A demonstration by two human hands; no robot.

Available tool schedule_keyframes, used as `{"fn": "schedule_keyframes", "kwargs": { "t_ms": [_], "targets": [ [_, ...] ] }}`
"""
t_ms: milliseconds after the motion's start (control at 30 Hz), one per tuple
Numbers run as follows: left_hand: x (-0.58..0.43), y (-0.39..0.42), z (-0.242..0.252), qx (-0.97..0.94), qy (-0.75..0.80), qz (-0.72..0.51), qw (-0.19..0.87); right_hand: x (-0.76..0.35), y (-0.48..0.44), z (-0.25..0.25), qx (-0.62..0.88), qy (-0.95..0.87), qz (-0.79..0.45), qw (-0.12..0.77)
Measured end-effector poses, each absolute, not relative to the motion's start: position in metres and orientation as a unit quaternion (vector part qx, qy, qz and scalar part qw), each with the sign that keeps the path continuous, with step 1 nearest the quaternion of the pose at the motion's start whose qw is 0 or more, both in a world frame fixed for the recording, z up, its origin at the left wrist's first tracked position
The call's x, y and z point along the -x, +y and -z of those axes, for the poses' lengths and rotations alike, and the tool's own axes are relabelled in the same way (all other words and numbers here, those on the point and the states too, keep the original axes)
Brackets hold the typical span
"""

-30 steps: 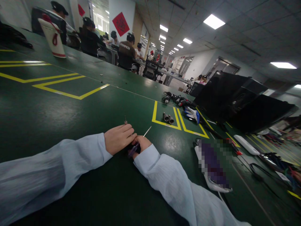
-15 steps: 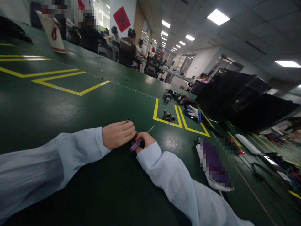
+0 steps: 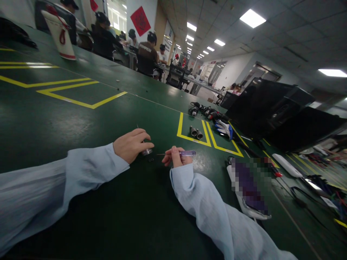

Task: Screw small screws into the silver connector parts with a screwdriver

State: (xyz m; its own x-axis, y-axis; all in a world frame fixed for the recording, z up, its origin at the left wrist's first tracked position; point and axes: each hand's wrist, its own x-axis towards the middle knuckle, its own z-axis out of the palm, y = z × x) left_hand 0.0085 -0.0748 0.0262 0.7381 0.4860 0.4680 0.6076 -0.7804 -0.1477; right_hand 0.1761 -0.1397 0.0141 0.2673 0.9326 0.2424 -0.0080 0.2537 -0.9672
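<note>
My left hand (image 3: pixel 132 146) is closed on a small round metal part (image 3: pixel 147 151) near the green tabletop. A thin pin-like tip rises behind its knuckles; what it belongs to is hidden. Just below the metal part lie small dark rings (image 3: pixel 151 160) on the table. To the right, my right hand (image 3: pixel 175 157) is closed around a screwdriver (image 3: pixel 187 153) with a clear purple handle. Its thin shaft points left toward the metal part, with a gap between them.
Two grey metal cylinders (image 3: pixel 195 133) lie inside a yellow taped box. Behind them are black camera-like parts (image 3: pixel 194 111) and a blue-white glove (image 3: pixel 223 129). A white-cased device (image 3: pixel 245 207) lies at right, near cables. A cream paper cup (image 3: pixel 61 36) stands far left.
My hands have moved apart, the right one to the right. The screwdriver has turned, its shaft now pointing left. The round metal part and dark rings have come into view.
</note>
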Motion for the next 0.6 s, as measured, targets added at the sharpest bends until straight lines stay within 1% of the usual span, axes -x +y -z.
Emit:
{"fn": "schedule_keyframes", "kwargs": {
  "t_ms": [67,133,333,467,600],
  "targets": [
    [-0.007,-0.073,-0.026,0.905,-0.339,0.224,0.123,-0.175,-0.137,-0.012,0.497,-0.474,-0.391,0.613],
    [-0.005,-0.072,-0.025,0.897,-0.367,0.234,0.071,-0.175,-0.134,-0.01,0.507,-0.474,-0.399,0.599],
    [-0.006,-0.071,-0.014,0.861,-0.379,0.295,-0.166,-0.174,-0.132,-0.006,0.51,-0.483,-0.392,0.594],
    [-0.014,-0.069,-0.006,0.782,-0.404,0.343,-0.327,-0.175,-0.132,-0.006,0.516,-0.481,-0.391,0.591],
    [-0.019,-0.072,-0.011,0.706,-0.407,0.351,-0.46,-0.176,-0.131,-0.004,0.513,-0.481,-0.397,0.589]
  ]
}}
